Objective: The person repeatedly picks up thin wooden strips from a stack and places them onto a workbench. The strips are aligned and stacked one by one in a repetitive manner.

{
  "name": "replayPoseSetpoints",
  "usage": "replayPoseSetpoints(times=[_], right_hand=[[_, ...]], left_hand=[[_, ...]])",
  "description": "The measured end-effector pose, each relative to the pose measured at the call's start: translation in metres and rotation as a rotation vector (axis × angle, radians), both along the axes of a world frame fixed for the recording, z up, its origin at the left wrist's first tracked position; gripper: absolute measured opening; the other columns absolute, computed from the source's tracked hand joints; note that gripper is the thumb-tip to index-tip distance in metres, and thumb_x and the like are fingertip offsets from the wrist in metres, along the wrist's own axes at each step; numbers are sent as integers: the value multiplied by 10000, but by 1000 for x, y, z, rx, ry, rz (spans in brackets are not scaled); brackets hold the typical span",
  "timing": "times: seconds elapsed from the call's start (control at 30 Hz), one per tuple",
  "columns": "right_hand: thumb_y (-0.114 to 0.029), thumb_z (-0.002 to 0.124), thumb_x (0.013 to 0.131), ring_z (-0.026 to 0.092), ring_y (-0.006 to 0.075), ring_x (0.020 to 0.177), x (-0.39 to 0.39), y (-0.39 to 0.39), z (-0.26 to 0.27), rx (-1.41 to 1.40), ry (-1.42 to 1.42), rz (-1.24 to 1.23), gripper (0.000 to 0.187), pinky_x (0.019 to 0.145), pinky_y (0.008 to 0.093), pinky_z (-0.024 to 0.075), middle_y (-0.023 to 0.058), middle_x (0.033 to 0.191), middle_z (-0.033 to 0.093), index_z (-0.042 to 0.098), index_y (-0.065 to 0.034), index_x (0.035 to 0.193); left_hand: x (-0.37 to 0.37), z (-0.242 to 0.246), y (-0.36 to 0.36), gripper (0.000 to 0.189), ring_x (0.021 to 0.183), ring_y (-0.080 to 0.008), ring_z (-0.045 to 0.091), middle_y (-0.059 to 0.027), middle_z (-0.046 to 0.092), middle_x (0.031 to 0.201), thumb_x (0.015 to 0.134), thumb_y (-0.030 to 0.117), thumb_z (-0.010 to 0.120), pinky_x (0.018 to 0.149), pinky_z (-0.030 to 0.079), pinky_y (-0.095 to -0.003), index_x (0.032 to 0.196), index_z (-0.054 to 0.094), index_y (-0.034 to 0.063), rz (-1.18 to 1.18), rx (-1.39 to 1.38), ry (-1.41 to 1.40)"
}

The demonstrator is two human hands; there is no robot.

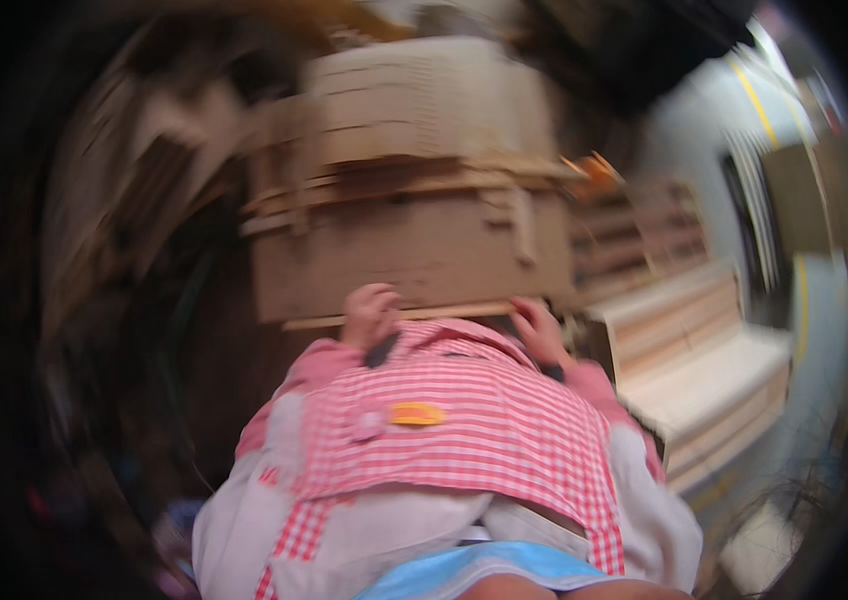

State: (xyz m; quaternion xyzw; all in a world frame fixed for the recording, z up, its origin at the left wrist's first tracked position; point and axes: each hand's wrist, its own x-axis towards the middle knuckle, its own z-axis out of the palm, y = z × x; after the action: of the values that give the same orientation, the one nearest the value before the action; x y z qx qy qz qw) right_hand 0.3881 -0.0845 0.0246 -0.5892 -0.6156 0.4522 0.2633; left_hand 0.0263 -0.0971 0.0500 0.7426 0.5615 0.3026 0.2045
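Note:
Before me is a brown work surface (409,255), blurred by motion. A thin wooden strip (461,310) lies along its near edge, close to my body. My left hand (373,313) is curled at the strip's left part, and the fingers of my right hand (535,324) touch its right end. Whether either hand grips the strip is too blurred to tell. Farther back, narrow wooden strips (424,180) lie across the surface, in front of a pale stack of flat pieces (431,97). A short light piece (523,225) lies at the right.
Stacked pale wooden boards (701,375) stand at my right, with a slatted reddish-brown stack (664,225) behind them. An orange object (596,174) is near the surface's far right corner. More brown stacks (161,172) stand at the left. Grey floor with yellow lines (806,300) shows at far right.

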Motion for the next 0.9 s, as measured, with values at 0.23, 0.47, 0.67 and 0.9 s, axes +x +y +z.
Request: replayPoseSetpoints(times=[0.23, 0.47, 0.67, 0.9], right_hand=[[-93, 615, 872, 658, 183, 882, -28, 39, -7, -56, 27, 124, 273, 795, 297, 516, 101, 969, 671, 629, -30, 1137], [-111, 586, 942, 644, 191, 944, -126, 105, 30, 83, 88, 377, 261, 823, 287, 505, 120, 1030, 649, 600, -10, 1182], [-144, 580, 945, 618, 358, 1016, -269, 178, 95, 438, 68, 624, 260, 882, 378, 492, 193, 1066, 643, 603, -1, 1161], [-263, 520, 992, 648, 311, 972, -417, 254, 163, 271, 149, 621, 361, 858, 367, 498, 213, 1069, 652, 585, 10, 1218]], left_hand=[[-46, 26, -1, 220, 1078, -312, 569, -99, 606, 1123, 779, 110, 687, 943, 435, -427, 995, 652, 86, 373, 43, -20], [-111, 14, -20, 212, 1034, -310, 600, -121, 617, 1092, 777, 45, 677, 897, 480, -394, 988, 660, 64, 636, 107, -65], [-213, 58, 3, 141, 956, -286, 626, -138, 634, 1007, 835, -18, 610, 840, 505, -353, 969, 642, 14, 768, 254, -199], [-362, 141, 106, 150, 954, -298, 640, -145, 657, 1015, 886, 27, 601, 837, 502, -358, 1027, 651, 16, 768, 523, -1]])
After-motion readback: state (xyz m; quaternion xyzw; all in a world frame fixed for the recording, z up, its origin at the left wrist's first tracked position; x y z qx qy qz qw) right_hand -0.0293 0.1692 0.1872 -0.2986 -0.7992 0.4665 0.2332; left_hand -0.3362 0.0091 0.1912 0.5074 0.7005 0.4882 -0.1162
